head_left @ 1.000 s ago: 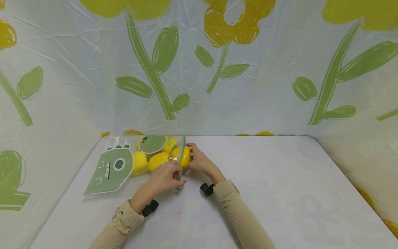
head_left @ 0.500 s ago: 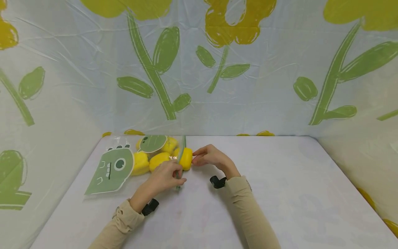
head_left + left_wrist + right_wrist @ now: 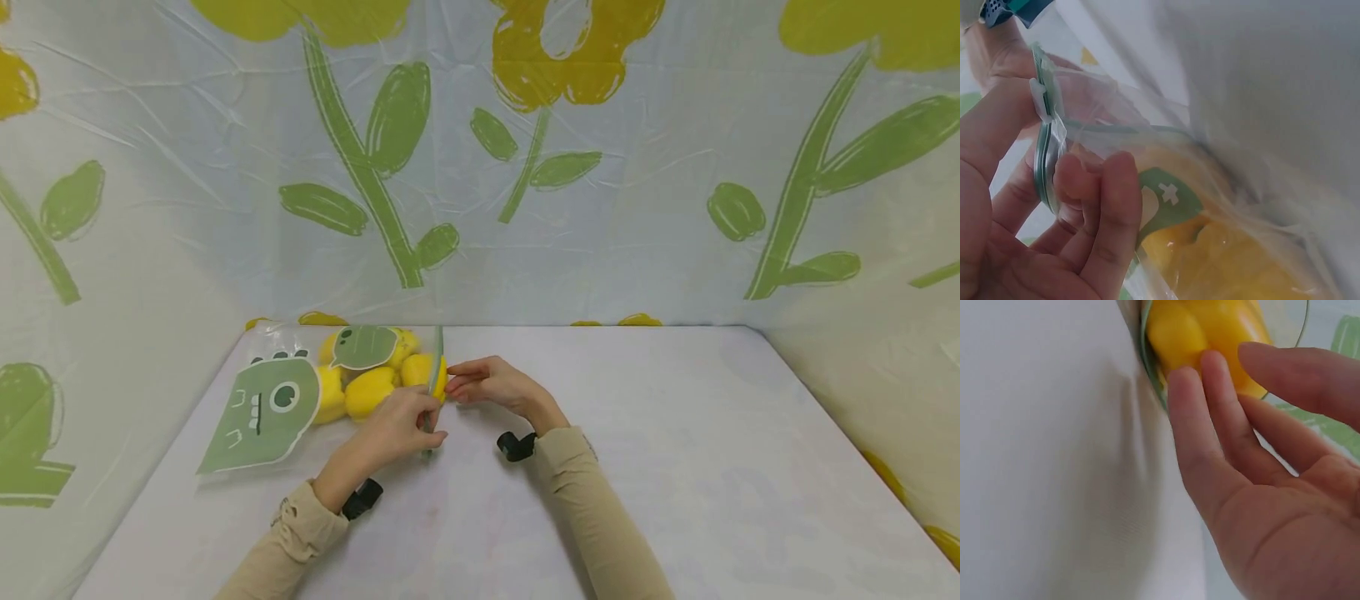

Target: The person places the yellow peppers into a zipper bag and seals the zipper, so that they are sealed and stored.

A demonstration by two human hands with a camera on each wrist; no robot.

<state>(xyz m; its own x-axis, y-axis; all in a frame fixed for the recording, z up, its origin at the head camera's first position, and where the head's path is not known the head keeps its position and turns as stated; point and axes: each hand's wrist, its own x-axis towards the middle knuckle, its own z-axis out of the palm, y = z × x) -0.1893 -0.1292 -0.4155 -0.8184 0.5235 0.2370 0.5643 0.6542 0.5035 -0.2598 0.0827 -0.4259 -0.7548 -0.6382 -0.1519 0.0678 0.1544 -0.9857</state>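
White plastic sheeting (image 3: 637, 208) printed with big green stems and yellow flowers, hung as walls on three sides. Below it, a white table (image 3: 637, 467), seen from above and in front.

Lying flat at the table's far left, a clear zip bag (image 3: 330, 392), printed with a green dinosaur head and a smaller green face. Mouth of the bag, edged by a green zip strip (image 3: 437, 367), turned toward the table's middle. Inside the bag, several yellow peppers (image 3: 367, 392), packed side by side. One more pepper (image 3: 424, 371) sitting right at the mouth, most of it past the strip, its end just showing outside.

Two forearms in tan sleeves reaching in from the near edge, each with a black strap at the wrist.

Left hand (image 3: 401, 429) at the near end of the mouth, fingers (image 3: 1100, 212) curled and pinching the zip strip and the clear film together, thumb on the other side. A small white slider clip (image 3: 1040, 100) on the strip just above the thumb in the left wrist view.

Right hand (image 3: 491, 385) just beside the mouth, close to the left hand but not touching it. Fingers (image 3: 1200, 425) straight, tips pressed against the end of the yellow pepper at the opening, thumb held apart above; nothing gripped.
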